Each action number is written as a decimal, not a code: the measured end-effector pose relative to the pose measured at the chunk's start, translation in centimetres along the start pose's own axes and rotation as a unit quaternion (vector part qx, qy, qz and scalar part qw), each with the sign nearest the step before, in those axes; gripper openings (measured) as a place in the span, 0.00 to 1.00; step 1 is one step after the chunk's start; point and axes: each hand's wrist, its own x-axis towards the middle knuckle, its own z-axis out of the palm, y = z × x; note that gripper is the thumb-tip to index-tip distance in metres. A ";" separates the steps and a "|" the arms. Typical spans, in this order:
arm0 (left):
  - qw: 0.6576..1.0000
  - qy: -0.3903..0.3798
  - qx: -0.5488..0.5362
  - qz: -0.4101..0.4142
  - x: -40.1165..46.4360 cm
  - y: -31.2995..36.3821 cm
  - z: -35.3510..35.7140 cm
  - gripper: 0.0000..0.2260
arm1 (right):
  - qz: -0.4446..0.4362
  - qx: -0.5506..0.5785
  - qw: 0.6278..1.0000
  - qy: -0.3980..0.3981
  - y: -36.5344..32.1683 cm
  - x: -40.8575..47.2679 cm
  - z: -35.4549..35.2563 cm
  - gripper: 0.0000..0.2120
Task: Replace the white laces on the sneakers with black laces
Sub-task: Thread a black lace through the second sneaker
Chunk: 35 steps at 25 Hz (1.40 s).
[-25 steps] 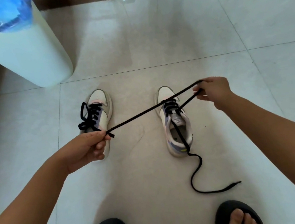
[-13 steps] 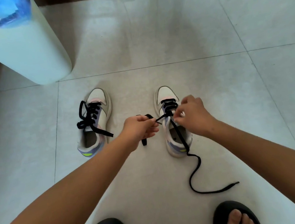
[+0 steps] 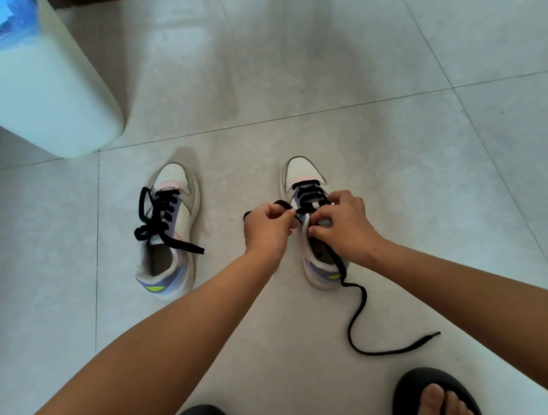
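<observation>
Head view, left hand (image 3: 268,230) fingers pinching black lace (image 3: 355,318), right hand (image 3: 343,223) fingers gripping sneaker (image 3: 303,172) (tongue area)

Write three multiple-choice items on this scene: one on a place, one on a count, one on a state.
1. Where does the loose lace end lie?
A. on the floor beside the right sneaker
B. inside the left sneaker
C. over a sandal

2. How many sneakers carry black laces?
A. none
B. one
C. two

3. What is the left hand doing?
A. resting flat
B. pinching the black lace
C. lifting a shoe

Key: 1 A, it trails from the right sneaker across the tile; 2 C, the left sneaker is laced too; 3 B, fingers curl round the lace.
</observation>
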 end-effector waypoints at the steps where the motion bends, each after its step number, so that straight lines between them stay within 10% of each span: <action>1: 1.000 0.007 0.001 0.003 -0.1 -0.1 0.1 0.07 | 0.001 0.005 1.000 0.002 0.0 0.0 0.1 0.09; 14: 0.989 -0.050 0.119 0.074 -0.4 -1.7 -0.3 0.07 | -0.007 -0.008 1.000 0.010 0.2 0.4 0.6 0.08; 22: 0.874 -0.049 0.474 0.092 -2.7 -4.5 1.4 0.16 | -0.053 -0.074 0.995 -0.033 -0.1 -0.2 -0.6 0.05; 26: 0.873 -0.030 0.479 0.086 -2.5 -3.9 1.9 0.15 | -0.258 -0.251 0.933 0.013 1.3 -4.8 -3.0 0.12; 30: 0.878 -0.040 0.472 0.072 -2.1 -3.4 1.8 0.15 | -0.349 -0.301 0.860 -0.219 3.2 -10.4 -2.9 0.12; 32: 0.883 -0.061 0.460 0.076 -1.9 -3.5 1.4 0.16 | -0.255 -0.203 0.910 -0.256 2.8 -9.4 -3.2 0.09; 35: 0.893 -0.087 0.436 0.069 -1.5 -3.5 0.3 0.16 | -0.095 -0.026 0.994 -0.042 2.6 -5.2 -2.2 0.09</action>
